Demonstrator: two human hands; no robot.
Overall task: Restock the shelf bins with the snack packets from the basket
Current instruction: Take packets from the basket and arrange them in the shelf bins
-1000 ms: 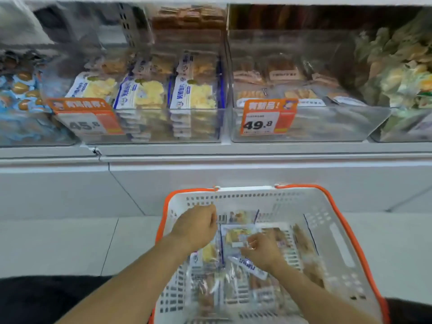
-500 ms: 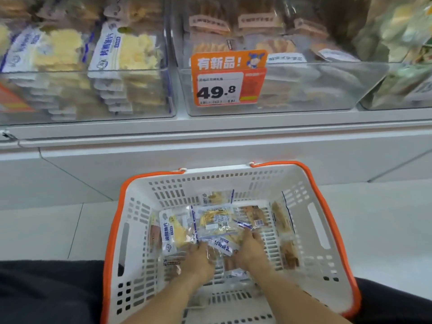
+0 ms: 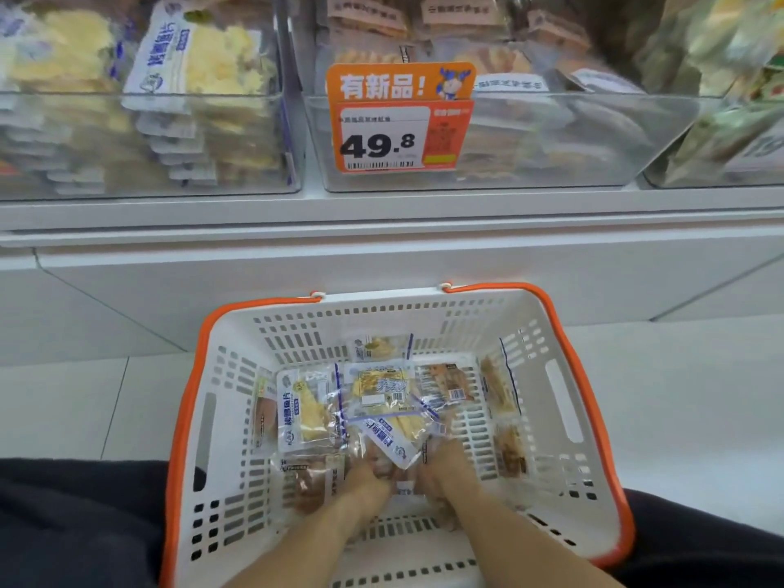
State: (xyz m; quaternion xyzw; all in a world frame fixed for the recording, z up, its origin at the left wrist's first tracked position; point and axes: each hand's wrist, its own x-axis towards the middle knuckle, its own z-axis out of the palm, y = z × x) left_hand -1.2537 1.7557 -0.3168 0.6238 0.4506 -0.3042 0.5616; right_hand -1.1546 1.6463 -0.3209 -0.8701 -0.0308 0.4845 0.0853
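Fingers: your left hand (image 3: 368, 475) and right hand (image 3: 441, 464) are pushed under the snack packets (image 3: 373, 401); whether they grip any, I cannot tell.
Packets: piled mid-basket, likely being gathered for one lift.
Basket (image 3: 564, 494): right before you, just below the shelf bins (image 3: 530, 163), so the reach is short.

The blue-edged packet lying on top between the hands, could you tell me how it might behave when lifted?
The packet is probably light and floppy: thin clear film around flat yellow slices. Its glossy wrapper may slip against the packets beneath in the basket. Its contents look brittle, so squeezing could crack them.
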